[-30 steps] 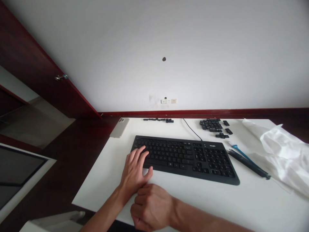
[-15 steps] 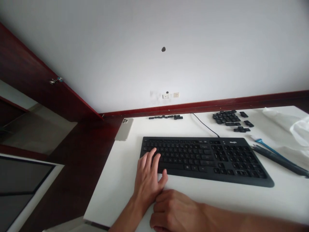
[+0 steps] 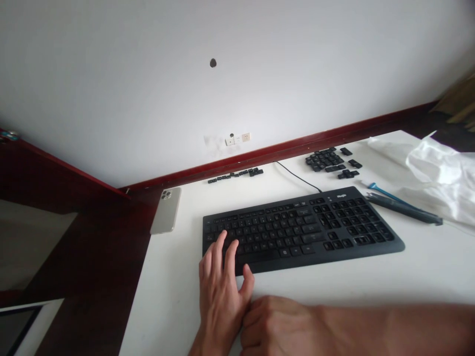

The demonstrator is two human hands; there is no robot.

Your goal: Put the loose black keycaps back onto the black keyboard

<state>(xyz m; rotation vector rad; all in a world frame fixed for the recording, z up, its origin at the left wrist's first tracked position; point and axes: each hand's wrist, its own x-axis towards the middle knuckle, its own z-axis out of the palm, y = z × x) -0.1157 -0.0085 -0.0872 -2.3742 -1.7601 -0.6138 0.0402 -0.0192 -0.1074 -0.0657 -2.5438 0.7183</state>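
My left hand (image 3: 220, 289) rests palm down with its fingers spread on the lower left keys of a black computer keyboard (image 3: 300, 228). Its thumb reaches the keyboard's front edge. My right hand (image 3: 278, 326) lies curled on the white table (image 3: 170, 306) in front of the keyboard, touching the side of my left hand and holding nothing visible. Loose black keycaps (image 3: 323, 160) lie in a cluster behind the keyboard's right end, and a short row of keycaps (image 3: 234, 175) lies further left.
A pale smartphone (image 3: 166, 210) lies face down left of the keyboard, near the table's left edge. On the right are a dark pen-like tool (image 3: 403, 208), a blue-handled tool (image 3: 386, 193) and crumpled white plastic (image 3: 438, 170). A red-brown skirting strip (image 3: 282, 148) runs along the wall.
The whole view has tilted and swung, so the keyboard and table now slant upward to the right. My left hand stays on the keys, with my right hand still against it.
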